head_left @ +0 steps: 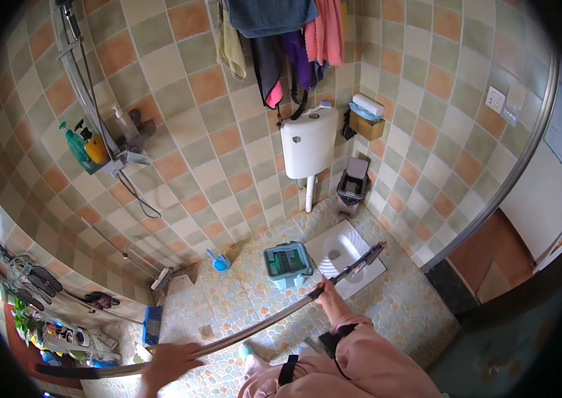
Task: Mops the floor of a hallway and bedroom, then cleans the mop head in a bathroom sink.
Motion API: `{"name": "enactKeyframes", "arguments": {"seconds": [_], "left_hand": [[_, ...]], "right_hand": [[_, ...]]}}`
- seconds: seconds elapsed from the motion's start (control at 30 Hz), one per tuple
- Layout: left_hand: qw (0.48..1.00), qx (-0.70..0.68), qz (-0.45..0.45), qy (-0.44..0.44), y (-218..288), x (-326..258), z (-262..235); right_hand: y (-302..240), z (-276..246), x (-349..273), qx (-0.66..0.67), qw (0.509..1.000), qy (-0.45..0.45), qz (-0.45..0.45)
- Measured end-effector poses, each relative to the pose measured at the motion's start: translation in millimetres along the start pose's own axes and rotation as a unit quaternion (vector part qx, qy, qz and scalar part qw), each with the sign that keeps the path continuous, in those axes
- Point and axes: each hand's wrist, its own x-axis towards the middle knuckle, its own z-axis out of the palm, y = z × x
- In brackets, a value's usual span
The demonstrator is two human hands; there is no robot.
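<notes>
A long mop [264, 323] with a metal pole slants across my front, from the lower left up to the right. My right hand [326, 296] is closed around the dark section near its head. Further back along the pole, my left hand [173, 363] lies over it, the fingers partly hidden. The narrow mop head [366, 257] is above the white squat toilet [354, 233], and I cannot tell whether it touches the rim. Left of the toilet stands a blue-green mop bucket [287, 277] with a slatted insert.
A blue dipper [218, 263] lies on the pebbled floor near the wall. A small dark bin [352, 186] stands behind the toilet, below the white cistern [309, 142]. Along the left wall are a blue dustpan-like object [152, 325], slippers [42, 285] and brushes. A doorway opens at right.
</notes>
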Motion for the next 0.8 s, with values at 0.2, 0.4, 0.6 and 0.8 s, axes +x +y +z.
{"name": "enactKeyframes", "arguments": {"seconds": [0.2, 0.4, 0.6, 0.8], "left_hand": [[0.990, 0.044, -0.134, -0.004, 24.4, -69.4, -87.4], [0.968, 0.165, -0.124, 0.143, 17.7, -69.8, -86.5], [0.903, 0.342, -0.126, 0.226, 14.2, -89.1, -78.6], [0.921, 0.322, -0.079, 0.206, 14.2, 3.8, -10.0]], "right_hand": [[-29.1, 33.7, -20.9, -0.004, 0.999, 0.003, -0.037], [-11.2, 69.5, -25.1, 0.017, 0.998, -0.046, -0.028], [-6.2, 66.9, -37.2, 0.009, 0.996, -0.059, -0.061], [41.3, 69.1, -49.0, 0.026, 0.997, -0.040, -0.062]]}}
